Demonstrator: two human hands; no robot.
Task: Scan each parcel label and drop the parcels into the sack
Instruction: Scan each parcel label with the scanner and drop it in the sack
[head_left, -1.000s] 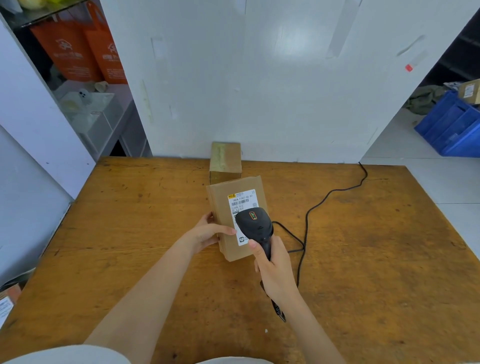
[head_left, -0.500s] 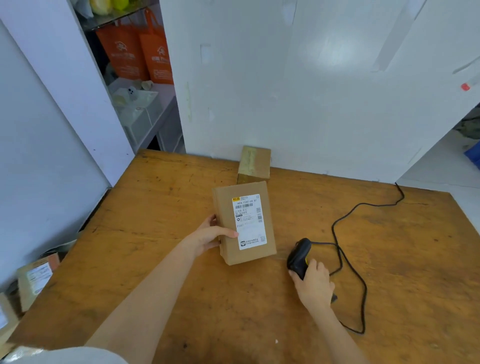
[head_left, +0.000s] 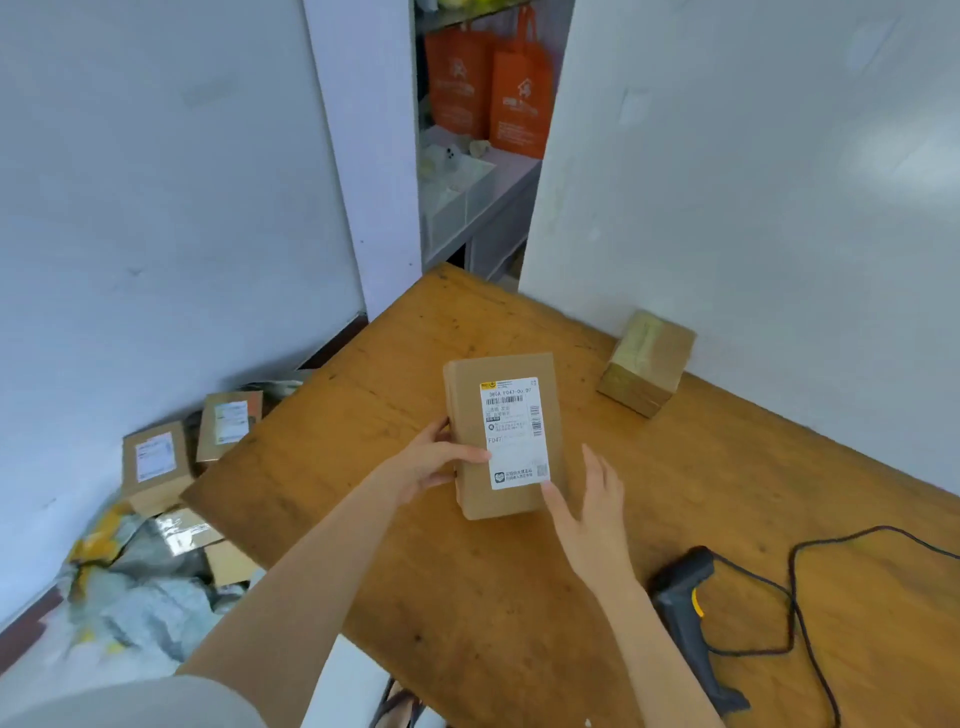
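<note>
A brown cardboard parcel (head_left: 467, 415) with a white label (head_left: 514, 434) facing up sits near the middle of the wooden table (head_left: 727, 493). My left hand (head_left: 439, 460) grips its left edge, thumb on top. My right hand (head_left: 589, 512) is flat with straight fingers, its fingertips touching the parcel's lower right corner. The black barcode scanner (head_left: 685, 608) lies on the table to the right of my right arm, its cable looping away. A second, taped parcel (head_left: 647, 361) stands by the back wall. The sack (head_left: 130, 587) lies on the floor to the left, with several parcels (head_left: 153, 465) in it.
White wall panels close the table's back and the left side. Behind the gap between them, a shelf holds orange bags (head_left: 488, 98) and a clear box (head_left: 457, 192). The scanner cable (head_left: 795, 597) curls over the right part of the table.
My right hand has put the scanner down on the table and moved left to the parcel's corner. The view has swung left, bringing the sack and floor parcels into sight.
</note>
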